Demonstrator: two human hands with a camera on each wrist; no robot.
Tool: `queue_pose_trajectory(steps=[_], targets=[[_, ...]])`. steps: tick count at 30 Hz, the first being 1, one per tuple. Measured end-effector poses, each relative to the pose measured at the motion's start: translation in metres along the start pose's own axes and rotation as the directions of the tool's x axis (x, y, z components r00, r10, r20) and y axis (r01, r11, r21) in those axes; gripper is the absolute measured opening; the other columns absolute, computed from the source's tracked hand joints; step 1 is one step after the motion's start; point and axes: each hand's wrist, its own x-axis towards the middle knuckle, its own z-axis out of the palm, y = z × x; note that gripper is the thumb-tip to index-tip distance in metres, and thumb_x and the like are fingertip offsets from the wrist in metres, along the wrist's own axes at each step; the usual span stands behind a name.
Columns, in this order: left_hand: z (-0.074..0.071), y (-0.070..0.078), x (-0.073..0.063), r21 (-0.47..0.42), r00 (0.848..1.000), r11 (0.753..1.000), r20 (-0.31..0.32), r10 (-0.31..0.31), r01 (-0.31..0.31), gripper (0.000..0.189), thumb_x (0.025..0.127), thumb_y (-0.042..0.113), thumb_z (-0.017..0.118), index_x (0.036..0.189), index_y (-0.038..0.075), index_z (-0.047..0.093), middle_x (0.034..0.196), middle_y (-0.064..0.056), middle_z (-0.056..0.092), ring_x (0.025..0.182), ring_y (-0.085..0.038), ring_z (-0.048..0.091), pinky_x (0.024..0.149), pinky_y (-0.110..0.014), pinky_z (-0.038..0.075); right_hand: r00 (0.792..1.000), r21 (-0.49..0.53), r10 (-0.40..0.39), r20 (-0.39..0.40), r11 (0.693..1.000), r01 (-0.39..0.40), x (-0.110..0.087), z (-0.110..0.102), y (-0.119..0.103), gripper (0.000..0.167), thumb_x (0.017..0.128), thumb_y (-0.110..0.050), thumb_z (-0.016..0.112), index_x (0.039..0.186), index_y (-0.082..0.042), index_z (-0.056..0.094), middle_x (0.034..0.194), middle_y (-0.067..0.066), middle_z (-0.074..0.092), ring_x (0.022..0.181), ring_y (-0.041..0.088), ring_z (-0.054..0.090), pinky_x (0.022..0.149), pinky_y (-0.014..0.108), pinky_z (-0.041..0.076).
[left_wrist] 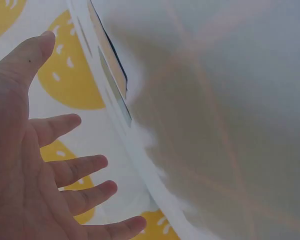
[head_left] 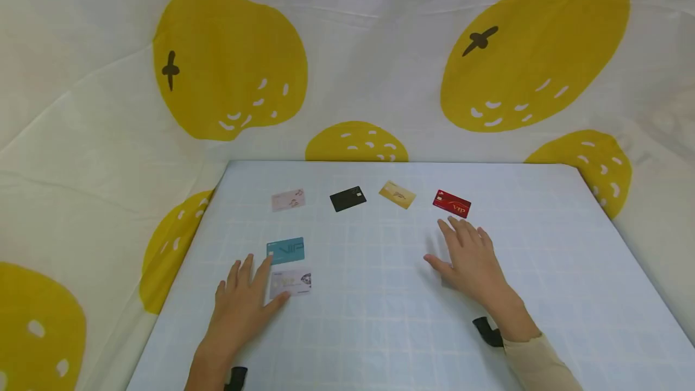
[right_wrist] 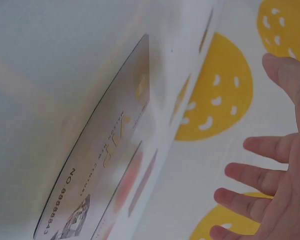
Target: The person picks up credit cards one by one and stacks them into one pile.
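My left hand (head_left: 241,306), fingers spread, hovers at the lower left beside a teal VIP card (head_left: 288,250) and a pale silver card (head_left: 300,282); its fingertips overlap their left edges in the head view. Nothing is held in that palm (left_wrist: 15,170). On the other side, my right hand (head_left: 472,264) spreads its fingers just below a red VIP card (head_left: 452,204), also holding nothing. Under it lies a silver VIP card (right_wrist: 100,155), mostly hidden by the hand from the head view.
Along the back of the white table (head_left: 374,343) lie a pink card (head_left: 288,200), a black card (head_left: 348,198) and a gold card (head_left: 397,195). Behind the table hangs a white cloth (head_left: 374,65) printed with yellow fruit. Black straps show at both wrists.
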Motion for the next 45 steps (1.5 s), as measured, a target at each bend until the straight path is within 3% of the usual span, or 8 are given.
queue_pose_trajectory(steps=[11,18,23,26,32,38,45], targets=[[0.001,-0.008,0.000,-0.060,1.000,0.998,0.031,-0.007,0.009,0.088,0.090,0.058,0.066,0.156,0.010,0.033,0.157,-0.030,0.022,0.142,-0.053,0.016,0.103,-0.075,0.021,0.997,0.001,-0.070,0.024,0.998,0.070,0.016,0.012,-0.021,0.085,0.087,-0.054,0.070,0.150,-0.005,0.041,0.144,0.022,0.046,0.133,0.042,0.040,0.108,0.064,0.029],[0.003,-0.008,0.003,-0.107,1.000,0.994,0.024,0.009,-0.006,0.086,0.089,0.052,0.070,0.156,0.012,0.034,0.156,-0.026,0.027,0.139,-0.048,0.025,0.099,-0.073,0.032,0.992,0.064,-0.115,0.061,0.992,0.111,0.035,0.022,-0.053,0.083,0.088,-0.054,0.071,0.150,-0.006,0.042,0.143,0.018,0.047,0.132,0.037,0.042,0.107,0.059,0.035],[0.002,-0.007,0.004,-0.198,0.998,0.980,0.051,0.027,-0.016,0.081,0.091,0.043,0.073,0.155,0.010,0.036,0.154,-0.023,0.032,0.138,-0.043,0.030,0.102,-0.066,0.035,0.983,0.091,-0.166,0.082,0.983,0.159,0.049,0.029,-0.082,0.078,0.090,-0.054,0.068,0.148,-0.006,0.044,0.141,0.015,0.050,0.130,0.034,0.045,0.106,0.055,0.037],[0.001,-0.007,0.005,-0.225,0.997,0.974,0.066,0.038,-0.022,0.077,0.091,0.039,0.073,0.153,0.009,0.039,0.153,-0.022,0.034,0.138,-0.042,0.033,0.104,-0.064,0.035,0.973,0.078,-0.214,0.090,0.975,0.207,0.056,0.035,-0.100,0.076,0.091,-0.054,0.067,0.147,-0.006,0.046,0.140,0.014,0.051,0.129,0.033,0.046,0.105,0.053,0.038],[0.001,-0.008,0.007,-0.179,0.997,0.983,0.060,0.043,-0.032,0.070,0.089,0.035,0.076,0.148,0.009,0.047,0.145,-0.022,0.044,0.131,-0.042,0.041,0.100,-0.064,0.038,0.949,0.079,-0.291,0.125,0.956,0.283,0.067,0.048,-0.137,0.073,0.093,-0.055,0.064,0.145,-0.005,0.048,0.137,0.013,0.054,0.126,0.032,0.049,0.102,0.050,0.042],[0.001,-0.008,0.009,-0.149,0.997,0.988,0.062,0.052,-0.042,0.065,0.087,0.028,0.079,0.143,0.007,0.053,0.134,-0.020,0.053,0.121,-0.039,0.049,0.098,-0.060,0.042,0.922,0.134,-0.326,0.210,0.944,0.303,0.073,0.057,-0.169,0.072,0.093,-0.056,0.063,0.144,-0.007,0.051,0.136,0.011,0.056,0.124,0.028,0.051,0.098,0.047,0.044],[0.002,-0.008,0.014,-0.117,0.995,0.993,0.089,0.039,-0.028,0.062,0.086,0.029,0.080,0.140,0.008,0.057,0.133,-0.017,0.054,0.119,-0.036,0.050,0.098,-0.058,0.043,0.894,0.182,-0.346,0.286,0.935,0.304,0.074,0.061,-0.193,0.067,0.091,-0.055,0.067,0.140,-0.010,0.056,0.130,0.007,0.058,0.117,0.024,0.054,0.093,0.042,0.047]])
